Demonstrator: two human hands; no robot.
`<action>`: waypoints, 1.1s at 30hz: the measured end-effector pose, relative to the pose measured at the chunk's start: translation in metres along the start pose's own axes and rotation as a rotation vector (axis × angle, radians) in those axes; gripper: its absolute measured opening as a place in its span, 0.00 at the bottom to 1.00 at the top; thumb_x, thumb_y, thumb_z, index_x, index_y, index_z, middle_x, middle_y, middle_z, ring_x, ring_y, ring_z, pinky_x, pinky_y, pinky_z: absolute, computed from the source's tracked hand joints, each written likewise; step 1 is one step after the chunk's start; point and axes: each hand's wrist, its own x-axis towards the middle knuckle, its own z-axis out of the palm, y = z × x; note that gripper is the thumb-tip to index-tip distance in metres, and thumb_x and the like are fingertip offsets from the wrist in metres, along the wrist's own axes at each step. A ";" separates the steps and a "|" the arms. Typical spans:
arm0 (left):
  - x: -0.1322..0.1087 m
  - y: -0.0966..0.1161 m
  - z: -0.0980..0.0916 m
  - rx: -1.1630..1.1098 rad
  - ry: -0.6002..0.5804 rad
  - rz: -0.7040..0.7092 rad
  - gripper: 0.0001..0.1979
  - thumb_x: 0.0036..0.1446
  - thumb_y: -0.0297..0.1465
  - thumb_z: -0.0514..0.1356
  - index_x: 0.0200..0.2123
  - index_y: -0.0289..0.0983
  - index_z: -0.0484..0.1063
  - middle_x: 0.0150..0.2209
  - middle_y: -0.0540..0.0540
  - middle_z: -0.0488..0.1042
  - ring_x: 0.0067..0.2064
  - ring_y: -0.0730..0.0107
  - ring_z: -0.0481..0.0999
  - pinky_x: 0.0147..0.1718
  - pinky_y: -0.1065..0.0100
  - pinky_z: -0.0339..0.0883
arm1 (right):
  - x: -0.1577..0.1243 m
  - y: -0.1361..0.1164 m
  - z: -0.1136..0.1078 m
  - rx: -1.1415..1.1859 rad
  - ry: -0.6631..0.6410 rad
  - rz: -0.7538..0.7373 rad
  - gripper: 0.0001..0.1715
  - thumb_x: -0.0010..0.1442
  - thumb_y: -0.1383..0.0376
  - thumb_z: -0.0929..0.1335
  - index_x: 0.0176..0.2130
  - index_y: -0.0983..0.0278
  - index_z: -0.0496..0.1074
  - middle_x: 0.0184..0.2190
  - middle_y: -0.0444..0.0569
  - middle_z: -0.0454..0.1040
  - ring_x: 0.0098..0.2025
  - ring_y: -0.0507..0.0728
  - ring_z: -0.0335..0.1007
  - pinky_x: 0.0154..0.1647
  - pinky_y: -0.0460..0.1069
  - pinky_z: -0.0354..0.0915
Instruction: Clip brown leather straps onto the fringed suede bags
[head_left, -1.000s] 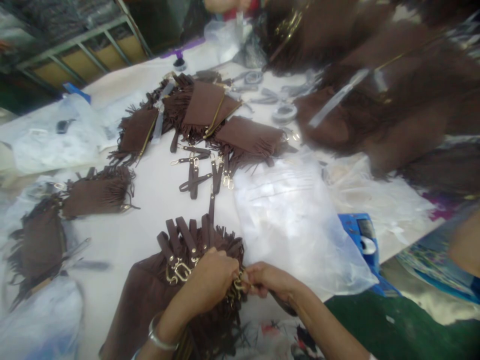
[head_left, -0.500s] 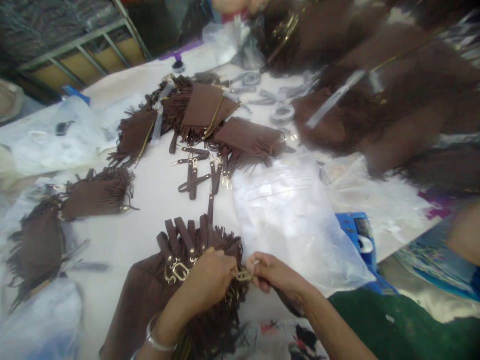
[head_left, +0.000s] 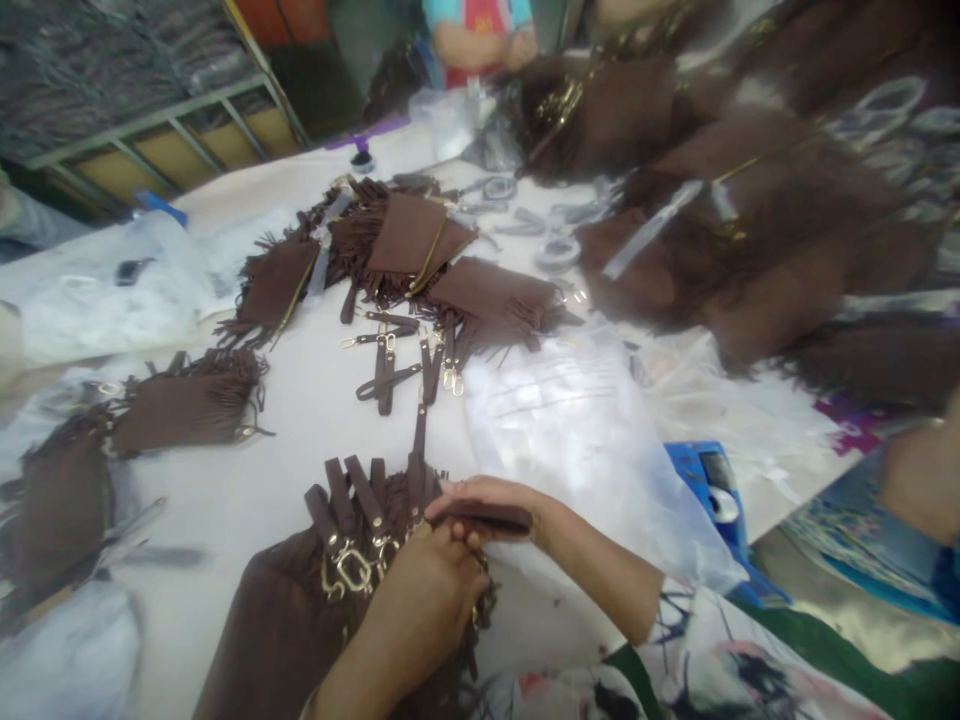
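Observation:
My right hand [head_left: 502, 492] holds a folded dark brown wrist strap [head_left: 487, 516] across its palm, just above my left hand. My left hand [head_left: 431, 590] is closed over the fringed edge of a brown pouch stack; its fingertips and whatever they grip are hidden. Beneath lies the brown fringed pouch [head_left: 270, 610] with several looped straps [head_left: 364, 500] standing along its upper edge. Gold clasps [head_left: 352, 567] hang from these straps left of my left hand. Farther up, several loose straps with gold clips [head_left: 386, 365] lie on the white table [head_left: 300, 400].
Brown fringed pouches [head_left: 409, 240] lie at the table's middle and left. A clear plastic bag [head_left: 570, 420] lies to the right, by a blue tape dispenser [head_left: 709, 490]. Brown pouches [head_left: 750, 220] are heaped at far right. A person in a red apron [head_left: 484, 40] is at the far end.
My right hand has moved up and left, bringing the strap over my left hand. The gold clasp that showed between my hands is now hidden. The view has tilted slightly upward.

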 end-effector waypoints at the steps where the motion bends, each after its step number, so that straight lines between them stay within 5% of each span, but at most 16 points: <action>1: 0.003 0.001 0.003 0.031 0.012 -0.038 0.10 0.64 0.29 0.55 0.36 0.36 0.76 0.42 0.39 0.77 0.48 0.51 0.71 0.50 0.49 0.62 | 0.003 -0.004 0.000 -0.038 0.018 0.000 0.28 0.69 0.51 0.60 0.44 0.71 0.75 0.22 0.48 0.74 0.21 0.49 0.70 0.22 0.42 0.68; 4: 0.007 0.002 0.007 0.085 0.036 -0.149 0.10 0.61 0.28 0.56 0.30 0.36 0.76 0.34 0.40 0.77 0.40 0.52 0.72 0.43 0.49 0.64 | 0.016 -0.018 -0.004 -0.160 0.164 -0.109 0.33 0.70 0.46 0.54 0.49 0.67 0.71 0.33 0.53 0.79 0.28 0.50 0.74 0.27 0.43 0.70; 7: 0.005 -0.002 0.009 0.089 0.136 -0.180 0.10 0.60 0.30 0.59 0.28 0.37 0.75 0.29 0.44 0.76 0.37 0.56 0.71 0.42 0.52 0.61 | 0.037 -0.033 -0.015 -0.326 0.423 -0.267 0.26 0.72 0.50 0.53 0.53 0.64 0.65 0.43 0.53 0.78 0.34 0.48 0.75 0.34 0.43 0.70; 10: 0.005 -0.013 0.020 0.080 0.294 -0.085 0.09 0.56 0.35 0.65 0.26 0.38 0.75 0.28 0.47 0.76 0.43 0.56 0.70 0.44 0.55 0.57 | 0.065 -0.053 -0.030 -0.566 0.684 -0.330 0.19 0.71 0.56 0.60 0.50 0.66 0.67 0.43 0.52 0.76 0.35 0.51 0.74 0.38 0.49 0.72; 14: 0.008 -0.033 0.050 0.163 0.424 0.086 0.17 0.54 0.37 0.67 0.18 0.37 0.69 0.20 0.51 0.71 0.28 0.68 0.66 0.35 0.61 0.54 | 0.101 -0.083 -0.039 -0.913 0.887 -0.379 0.17 0.66 0.58 0.67 0.50 0.65 0.70 0.48 0.51 0.73 0.46 0.58 0.73 0.47 0.57 0.71; 19: 0.008 -0.045 0.079 0.132 0.386 -0.009 0.18 0.60 0.41 0.62 0.22 0.38 0.72 0.20 0.49 0.71 0.28 0.67 0.66 0.33 0.61 0.51 | 0.141 -0.100 -0.033 -1.247 0.967 -0.270 0.17 0.66 0.59 0.68 0.51 0.65 0.70 0.50 0.52 0.72 0.48 0.59 0.72 0.49 0.59 0.70; 24: 0.008 -0.044 0.087 0.054 0.378 -0.058 0.17 0.61 0.42 0.61 0.24 0.40 0.74 0.20 0.49 0.71 0.28 0.67 0.65 0.31 0.60 0.48 | 0.161 -0.088 -0.025 -1.393 1.061 -0.138 0.19 0.65 0.59 0.68 0.52 0.66 0.69 0.49 0.53 0.72 0.47 0.59 0.72 0.48 0.59 0.70; 33: 0.011 -0.032 0.040 -0.037 0.069 -0.180 0.12 0.59 0.39 0.63 0.29 0.37 0.78 0.28 0.45 0.78 0.35 0.62 0.73 0.39 0.59 0.56 | 0.136 -0.076 -0.017 -1.249 0.962 -0.329 0.21 0.64 0.61 0.68 0.54 0.65 0.67 0.46 0.51 0.74 0.46 0.59 0.72 0.50 0.60 0.67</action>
